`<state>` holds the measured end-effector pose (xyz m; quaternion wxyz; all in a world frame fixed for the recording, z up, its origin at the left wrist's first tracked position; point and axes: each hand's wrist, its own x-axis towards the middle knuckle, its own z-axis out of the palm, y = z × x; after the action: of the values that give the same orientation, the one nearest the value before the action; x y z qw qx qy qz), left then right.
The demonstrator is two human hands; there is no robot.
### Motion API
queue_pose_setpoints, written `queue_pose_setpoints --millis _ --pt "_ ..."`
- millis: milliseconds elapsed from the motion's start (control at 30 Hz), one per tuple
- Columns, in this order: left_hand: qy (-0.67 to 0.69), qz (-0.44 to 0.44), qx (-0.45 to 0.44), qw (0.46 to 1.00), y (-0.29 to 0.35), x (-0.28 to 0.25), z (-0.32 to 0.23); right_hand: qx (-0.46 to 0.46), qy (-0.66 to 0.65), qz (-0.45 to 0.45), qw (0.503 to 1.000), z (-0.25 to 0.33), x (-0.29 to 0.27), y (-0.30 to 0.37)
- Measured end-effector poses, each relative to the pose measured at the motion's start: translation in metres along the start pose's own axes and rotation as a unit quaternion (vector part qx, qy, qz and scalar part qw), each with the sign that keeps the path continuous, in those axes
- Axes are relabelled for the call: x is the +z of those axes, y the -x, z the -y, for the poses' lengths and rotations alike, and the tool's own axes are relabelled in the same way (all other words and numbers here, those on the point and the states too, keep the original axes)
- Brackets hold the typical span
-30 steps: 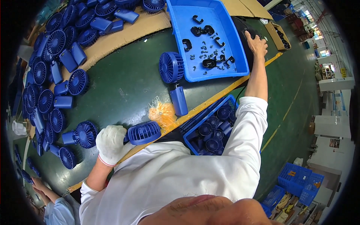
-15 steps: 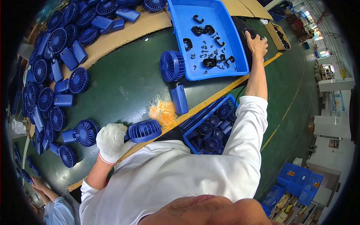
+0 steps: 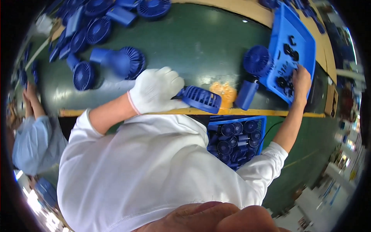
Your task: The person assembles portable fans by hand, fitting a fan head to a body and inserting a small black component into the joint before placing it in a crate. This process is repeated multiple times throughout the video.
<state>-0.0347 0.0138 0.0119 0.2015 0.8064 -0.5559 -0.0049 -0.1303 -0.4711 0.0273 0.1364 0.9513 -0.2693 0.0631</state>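
Note:
My left hand (image 3: 156, 91), in a white knitted glove, is closed round the handle of a blue handheld fan (image 3: 201, 99). The fan's round caged head points right, over the table's front edge. My bare right hand (image 3: 302, 82) reaches into a blue plastic tray (image 3: 276, 34) at the right. Its fingers are bent together among small black parts (image 3: 288, 50), and whatever they pinch is hidden. Left of the tray, another blue fan's caged head (image 3: 256, 60) rests on the table, with a blue handle (image 3: 247, 94) just in front of it.
Many blue fans (image 3: 98, 30) lie piled at the far left. A tuft of orange strands (image 3: 224, 94) sits near the yellow table edge (image 3: 270, 112). Below it stands a blue crate (image 3: 262, 133) of fans. A co-worker in a light-blue top (image 3: 36, 145) is at the left.
My right hand has gone from beside the tray's right side to inside it, at the black parts. My left hand still grips the fan. The whole view has turned.

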Motion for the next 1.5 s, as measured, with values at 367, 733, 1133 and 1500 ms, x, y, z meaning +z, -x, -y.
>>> queue_pose_setpoints --millis 367,733,1133,1500 --pt "0.383 -0.064 -0.307 0.869 -0.010 -0.010 0.016 0.123 -0.659 -0.285 0.685 0.149 -0.077 0.117" --pt "0.609 -0.142 -0.277 0.729 -0.003 0.001 0.010 0.047 -0.906 -0.048 0.419 0.310 -0.093 0.182" --pt "0.321 -0.119 -0.220 0.913 -0.001 0.005 0.017 0.121 -0.867 -0.011 0.483 0.341 -0.059 0.177" --pt "0.676 -0.017 -0.288 0.678 -0.003 0.002 0.005 0.156 -0.865 0.132 0.458 0.334 -0.071 0.168"
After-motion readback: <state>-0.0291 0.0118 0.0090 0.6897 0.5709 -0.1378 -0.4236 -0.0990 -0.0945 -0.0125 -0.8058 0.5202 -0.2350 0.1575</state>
